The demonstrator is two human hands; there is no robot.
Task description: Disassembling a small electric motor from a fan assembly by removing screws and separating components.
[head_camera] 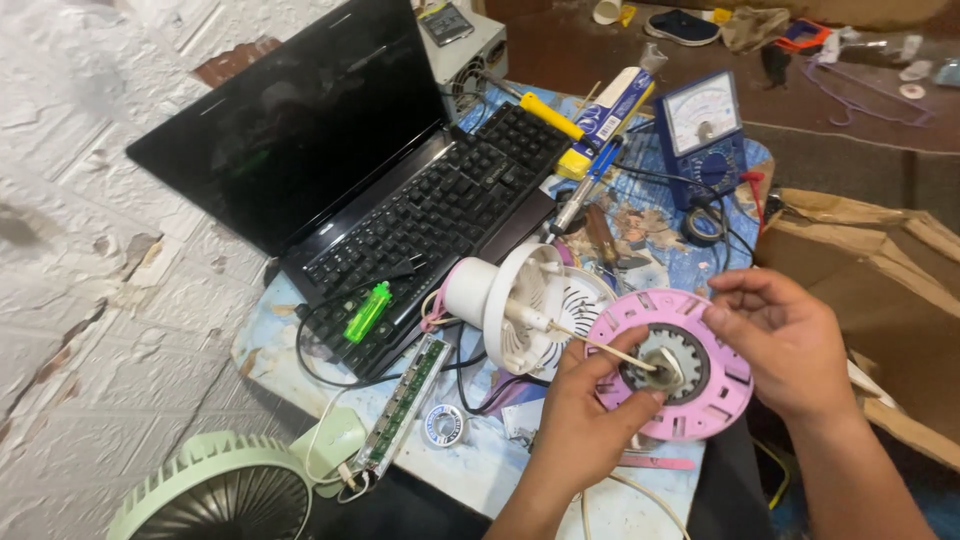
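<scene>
We see a black laptop (350,170) lying open at the far left, its screen glossy and dark, its keys matt; part of its near edge hangs past the surface (470,470), a small table with a worn blue, peeling patterned top; at the near left a pale green fan grille (215,495) with fine radial slats is cut off by the frame; a white plastic fan housing (525,305), round and ribbed, lies on its side beside the laptop; just right of it is the pink ring (675,365), a flat plastic disc with slots round its rim and a toothed metal core; our right hand (785,345) pinches its far right edge between thumb and fingers; our left hand (585,415) is curled, its thumb and fingertips pressed together on a thin pale stick (605,348) that reaches into the core; what lies under the ring is hidden; a blue analogue meter (703,135) stands further off; a translucent green lighter (367,312) rests on the keys.
</scene>
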